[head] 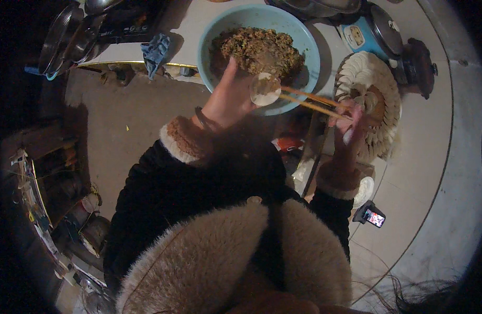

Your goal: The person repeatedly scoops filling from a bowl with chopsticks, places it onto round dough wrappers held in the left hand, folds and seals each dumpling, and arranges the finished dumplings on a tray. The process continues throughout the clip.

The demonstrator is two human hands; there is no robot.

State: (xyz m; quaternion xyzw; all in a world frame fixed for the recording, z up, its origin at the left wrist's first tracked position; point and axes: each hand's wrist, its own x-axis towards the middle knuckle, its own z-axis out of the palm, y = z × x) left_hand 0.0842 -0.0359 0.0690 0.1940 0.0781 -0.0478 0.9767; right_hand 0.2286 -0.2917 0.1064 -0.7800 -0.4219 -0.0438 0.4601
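Observation:
In my left hand (229, 102) rests a round dumpling wrapper (265, 89) with a dab of brown filling on it. My right hand (349, 117) grips a pair of wooden chopsticks (309, 103), whose tips reach the wrapper's right edge. Behind the left hand stands a light blue basin (312, 51) holding a mound of chopped filling (260, 51). Beside and partly behind the right hand lies a round tray with rings of folded dumplings (386, 78). Part of that tray is hidden by the right hand.
A blue rice cooker (354, 36) and a dark lidded pot (419, 68) stand beyond the tray. A blue cloth (155, 53) hangs over the counter edge at left, near metal pans (78, 43). At lower right are a white bowl (364, 191) and a lit phone (373, 218).

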